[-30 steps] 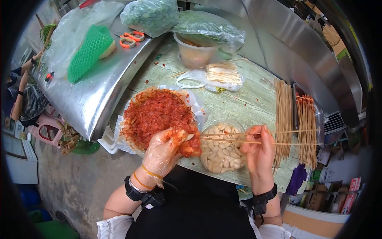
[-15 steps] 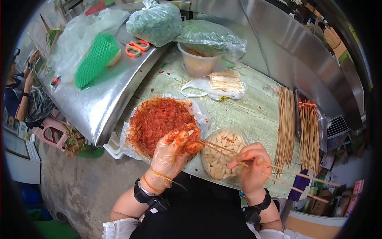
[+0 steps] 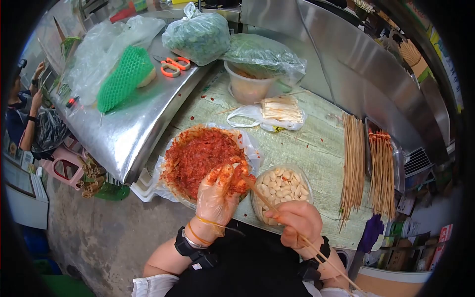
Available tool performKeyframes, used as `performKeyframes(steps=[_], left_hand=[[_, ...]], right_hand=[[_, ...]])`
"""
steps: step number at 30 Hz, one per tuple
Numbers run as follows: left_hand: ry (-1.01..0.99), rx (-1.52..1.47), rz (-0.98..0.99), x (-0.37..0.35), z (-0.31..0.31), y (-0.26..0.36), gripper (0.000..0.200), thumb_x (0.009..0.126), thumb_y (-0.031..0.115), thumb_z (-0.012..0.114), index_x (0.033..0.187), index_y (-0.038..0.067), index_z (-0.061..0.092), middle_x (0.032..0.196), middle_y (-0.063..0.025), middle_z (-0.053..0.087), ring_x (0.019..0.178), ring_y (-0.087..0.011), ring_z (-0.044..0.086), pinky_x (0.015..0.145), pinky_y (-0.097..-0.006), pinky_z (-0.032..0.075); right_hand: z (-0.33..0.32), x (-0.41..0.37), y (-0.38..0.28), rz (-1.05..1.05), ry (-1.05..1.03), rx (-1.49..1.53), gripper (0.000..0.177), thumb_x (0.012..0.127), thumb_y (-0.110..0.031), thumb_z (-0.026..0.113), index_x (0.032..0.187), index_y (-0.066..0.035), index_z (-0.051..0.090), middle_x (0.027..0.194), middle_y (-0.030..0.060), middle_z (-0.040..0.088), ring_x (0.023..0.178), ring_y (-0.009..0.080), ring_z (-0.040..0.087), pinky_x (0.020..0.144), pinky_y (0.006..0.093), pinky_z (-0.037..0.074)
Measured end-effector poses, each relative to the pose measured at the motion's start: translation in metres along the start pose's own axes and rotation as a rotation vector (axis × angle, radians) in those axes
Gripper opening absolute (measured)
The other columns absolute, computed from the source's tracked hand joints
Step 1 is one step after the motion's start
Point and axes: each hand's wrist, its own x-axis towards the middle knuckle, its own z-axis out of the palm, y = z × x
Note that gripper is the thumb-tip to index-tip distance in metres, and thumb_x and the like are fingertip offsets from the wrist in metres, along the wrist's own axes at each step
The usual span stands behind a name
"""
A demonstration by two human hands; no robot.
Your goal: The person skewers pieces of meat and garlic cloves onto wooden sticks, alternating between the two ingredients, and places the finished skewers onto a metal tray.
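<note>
My left hand [image 3: 216, 199], in a clear plastic glove smeared with red sauce, is closed around a piece of red-coated meat [image 3: 241, 180] over the near edge of the bowl. Red marinated meat [image 3: 198, 156] fills that bowl, which is lined with a plastic bag [image 3: 252, 147]. Bare and stained at the fingertips, my right hand [image 3: 299, 223] grips thin wooden skewers [image 3: 320, 253]. Their front ends meet the meat in my left hand; the back ends slant down to the right. Below the skewers, peeled garlic cloves [image 3: 282, 183] lie in a clear tub.
Long bare skewers [image 3: 352, 168] lie on the right, beside a metal tray [image 3: 399, 173] of loaded skewers [image 3: 381, 163]. Enoki mushrooms [image 3: 282, 110] and a plastic tub [image 3: 247, 86] stand behind. Orange-handled scissors [image 3: 174, 67] rest on the steel surface [image 3: 143, 119]. A person [image 3: 24, 111] is at far left.
My right hand has moved left and slightly down, tilting the skewers more steeply. Their two separate shafts now run close together. My left hand still holds the meat by the bowl.
</note>
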Motion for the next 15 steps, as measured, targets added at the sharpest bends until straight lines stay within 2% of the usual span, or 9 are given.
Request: performKeyframes(steps=[1,5,9,10,11,12,13,14,15], left_hand=[[0.021,-0.014,0.017,0.000,0.002,0.000,0.026,0.092,0.010,0.054,0.115,-0.002,0.053,0.109,-0.0147,0.061,0.098,-0.0253,0.061,0.088,-0.0421,0.051],[0.050,0.013,0.021,0.001,-0.002,0.000,0.026,0.092,0.011,0.055,0.114,-0.002,0.054,0.110,-0.0145,0.060,0.099,-0.0258,0.061,0.088,-0.0433,0.051],[0.045,-0.030,0.021,0.003,-0.005,0.000,0.027,0.092,0.012,0.055,0.114,-0.003,0.054,0.110,-0.0142,0.060,0.100,-0.0258,0.060,0.088,-0.0429,0.051],[0.028,-0.041,0.034,0.003,-0.006,0.001,0.028,0.092,0.012,0.056,0.114,-0.003,0.054,0.110,-0.0141,0.060,0.101,-0.0257,0.060,0.088,-0.0425,0.051],[0.028,-0.043,0.035,0.003,-0.006,0.001,0.028,0.092,0.012,0.056,0.114,-0.003,0.054,0.110,-0.0141,0.060,0.101,-0.0257,0.060,0.088,-0.0425,0.051],[0.021,-0.036,0.033,0.003,-0.007,0.002,0.028,0.092,0.013,0.056,0.114,-0.003,0.054,0.110,-0.0141,0.060,0.101,-0.0256,0.060,0.088,-0.0420,0.051],[0.015,-0.029,0.032,0.004,-0.008,0.002,0.028,0.092,0.013,0.056,0.115,-0.003,0.054,0.110,-0.0141,0.060,0.101,-0.0254,0.060,0.088,-0.0415,0.051],[0.015,-0.030,0.030,0.004,-0.009,0.003,0.028,0.092,0.013,0.056,0.115,-0.003,0.054,0.110,-0.0141,0.060,0.101,-0.0254,0.060,0.088,-0.0415,0.051],[0.002,-0.037,0.029,0.004,-0.011,0.004,0.028,0.092,0.012,0.055,0.115,-0.003,0.053,0.111,-0.0142,0.060,0.101,-0.0253,0.060,0.088,-0.0405,0.052]], right_hand=[[0.000,0.001,0.001,-0.039,-0.020,-0.006,0.016,0.087,-0.015,0.056,0.095,-0.003,0.061,0.088,0.0111,0.062,0.067,0.0244,0.062,0.054,0.0316,0.051],[0.004,0.006,0.001,-0.094,-0.039,-0.009,0.017,0.081,-0.009,0.060,0.096,-0.002,0.061,0.089,0.0115,0.061,0.066,0.0245,0.062,0.052,0.0314,0.051],[0.009,0.004,0.004,-0.122,-0.053,-0.003,0.017,0.081,-0.008,0.061,0.096,-0.001,0.061,0.089,0.0116,0.061,0.066,0.0245,0.063,0.052,0.0314,0.051],[0.012,0.002,0.002,-0.087,-0.030,-0.021,0.017,0.089,-0.019,0.052,0.095,-0.005,0.059,0.088,0.0086,0.062,0.067,0.0218,0.061,0.054,0.0300,0.050],[0.013,0.002,0.002,-0.053,-0.007,-0.038,0.026,0.097,-0.029,0.044,0.093,-0.008,0.058,0.086,0.0057,0.064,0.068,0.0192,0.059,0.056,0.0287,0.049],[0.013,0.003,0.002,-0.053,-0.008,-0.039,0.026,0.097,-0.029,0.044,0.093,-0.008,0.058,0.086,0.0057,0.064,0.068,0.0192,0.059,0.056,0.0287,0.049],[0.012,0.005,0.003,-0.071,-0.017,-0.010,0.016,0.088,-0.018,0.053,0.094,-0.005,0.060,0.087,0.0082,0.062,0.066,0.0213,0.060,0.053,0.0296,0.049],[0.011,0.005,0.003,-0.090,-0.027,0.019,0.017,0.079,-0.007,0.062,0.096,-0.002,0.061,0.088,0.0107,0.060,0.064,0.0235,0.061,0.051,0.0305,0.049],[0.013,0.005,0.002,-0.089,-0.028,0.017,0.017,0.079,-0.007,0.062,0.096,-0.002,0.061,0.088,0.0107,0.060,0.064,0.0235,0.061,0.051,0.0305,0.049]])
